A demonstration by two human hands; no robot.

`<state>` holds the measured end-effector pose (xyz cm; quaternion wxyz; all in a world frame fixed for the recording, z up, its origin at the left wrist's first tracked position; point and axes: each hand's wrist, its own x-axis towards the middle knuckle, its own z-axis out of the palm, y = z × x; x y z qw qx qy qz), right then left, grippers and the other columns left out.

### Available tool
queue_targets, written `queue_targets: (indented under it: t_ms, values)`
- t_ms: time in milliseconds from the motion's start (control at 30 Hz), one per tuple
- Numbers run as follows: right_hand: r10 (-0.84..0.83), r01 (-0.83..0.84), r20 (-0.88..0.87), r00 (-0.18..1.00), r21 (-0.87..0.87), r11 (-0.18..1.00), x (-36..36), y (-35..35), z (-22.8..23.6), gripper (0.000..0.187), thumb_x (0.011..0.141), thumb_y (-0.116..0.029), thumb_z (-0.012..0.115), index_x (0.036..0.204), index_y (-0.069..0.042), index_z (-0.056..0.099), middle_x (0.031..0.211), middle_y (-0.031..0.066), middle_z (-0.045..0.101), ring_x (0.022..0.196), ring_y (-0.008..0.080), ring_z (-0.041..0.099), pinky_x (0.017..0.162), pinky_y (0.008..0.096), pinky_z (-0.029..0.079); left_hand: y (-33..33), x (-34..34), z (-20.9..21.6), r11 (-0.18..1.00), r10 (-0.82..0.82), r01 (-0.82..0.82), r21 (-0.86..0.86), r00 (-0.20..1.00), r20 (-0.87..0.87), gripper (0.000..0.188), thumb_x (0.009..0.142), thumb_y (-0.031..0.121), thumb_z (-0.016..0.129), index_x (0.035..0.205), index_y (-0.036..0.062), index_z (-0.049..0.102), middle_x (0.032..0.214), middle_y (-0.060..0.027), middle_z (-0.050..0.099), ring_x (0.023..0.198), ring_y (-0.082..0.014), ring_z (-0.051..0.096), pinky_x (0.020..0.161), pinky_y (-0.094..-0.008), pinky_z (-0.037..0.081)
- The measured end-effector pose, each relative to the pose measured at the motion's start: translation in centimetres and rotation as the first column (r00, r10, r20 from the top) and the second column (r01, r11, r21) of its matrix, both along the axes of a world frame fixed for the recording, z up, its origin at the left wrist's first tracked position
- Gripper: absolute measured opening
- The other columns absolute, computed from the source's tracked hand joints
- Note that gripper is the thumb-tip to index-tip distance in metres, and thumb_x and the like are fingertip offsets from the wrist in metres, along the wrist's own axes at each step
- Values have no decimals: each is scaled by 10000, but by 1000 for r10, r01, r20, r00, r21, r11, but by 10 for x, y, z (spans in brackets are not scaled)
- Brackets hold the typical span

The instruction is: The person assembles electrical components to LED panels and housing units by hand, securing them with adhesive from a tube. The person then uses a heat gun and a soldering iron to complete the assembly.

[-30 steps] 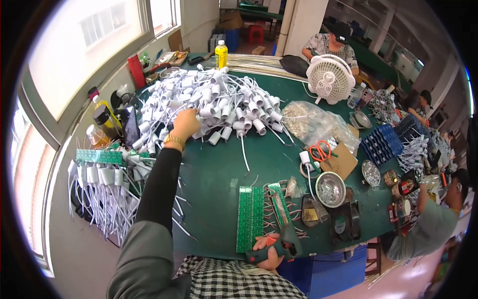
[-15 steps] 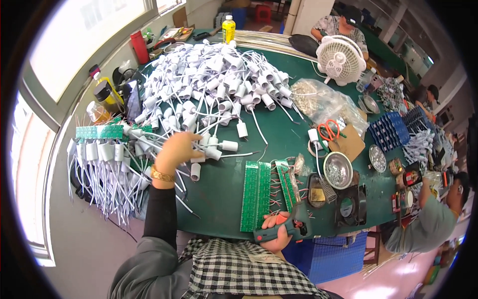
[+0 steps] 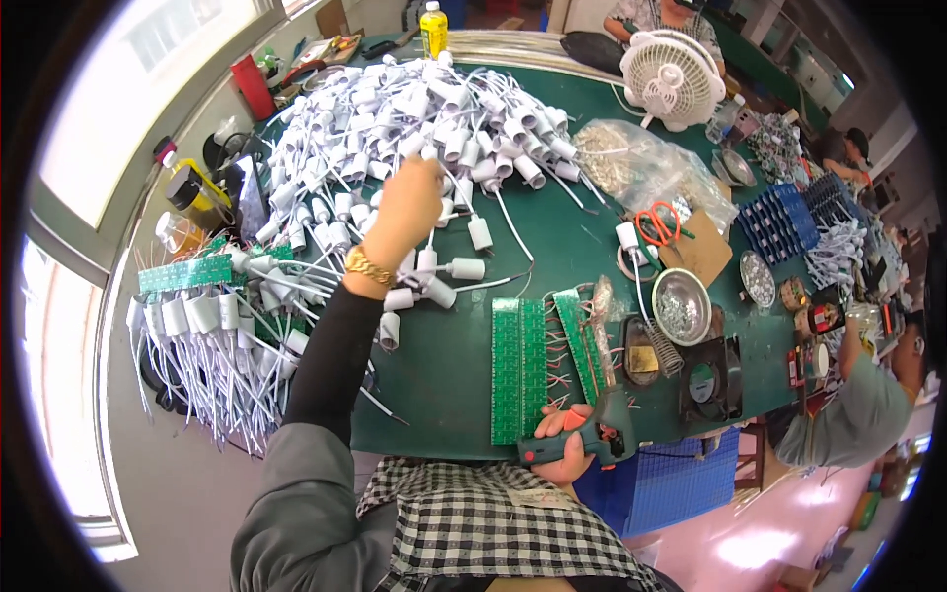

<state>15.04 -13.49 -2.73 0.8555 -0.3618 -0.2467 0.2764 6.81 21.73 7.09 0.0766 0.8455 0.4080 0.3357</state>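
My left hand (image 3: pixel 406 205) reaches over the near side of a heap of white lamp holders (image 3: pixel 395 113) with white cables. Its fingers are drawn together among the cables, and what they grip, if anything, is hidden. In my right hand (image 3: pixel 564 449) is a dark green pistol-grip power tool (image 3: pixel 602 434) with red parts, held at the table's near edge. Just beyond it lie green circuit board panels (image 3: pixel 518 370) and a narrower panel strip (image 3: pixel 580 345) with reddish wires. Several loose lamp holders (image 3: pixel 434 286) lie beneath my left forearm.
At the left edge, wired lamp holders (image 3: pixel 202 314) hang below a green board strip (image 3: pixel 185 274). To the right are a metal bowl (image 3: pixel 681 306), orange-handled scissors (image 3: pixel 661 225), a black square fan (image 3: pixel 710 380) and a plastic bag (image 3: pixel 656 178). A white fan (image 3: pixel 673 81) stands farther back; co-workers sit beyond.
My left hand has moved away from me and to the right, from the loose lamp holders up to the heap. The right hand keeps holding the power tool. The view has shifted slightly.
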Motion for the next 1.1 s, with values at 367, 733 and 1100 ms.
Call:
queue_targets:
  t_ms: [367, 733, 1100]
  values:
    - [-79, 81, 38, 996, -38, 996, -6, 5, 2, 445, 855, -268, 525, 1211, -30, 403, 748, 82, 522, 669, 203, 536, 855, 435, 392, -120, -95, 52, 848, 115, 457, -269, 337, 934, 102, 873, 3, 580, 970, -22, 560, 847, -88, 598, 664, -138, 595, 665, -278, 529]
    - [-92, 94, 57, 994, -35, 995, -2, 5, 1, 451, 867, -296, 505, 1209, -25, 393, 729, 83, 517, 651, 199, 534, 835, 425, 391, -188, -98, -4, 994, -23, 42, -105, 985, 171, 287, 738, -100, 616, 1006, -1, 594, 963, -92, 585, 662, -126, 513, 513, -229, 387]
    - [-48, 51, 69, 996, -37, 998, -4, 0, 1, 457, 887, -308, 515, 1236, -39, 393, 761, 73, 531, 705, 197, 551, 868, 428, 388, -196, -11, -43, 886, -378, 364, -287, 926, 9, 212, 775, 56, 680, 962, 9, 593, 958, -140, 558, 788, -326, 589, 662, -371, 492]
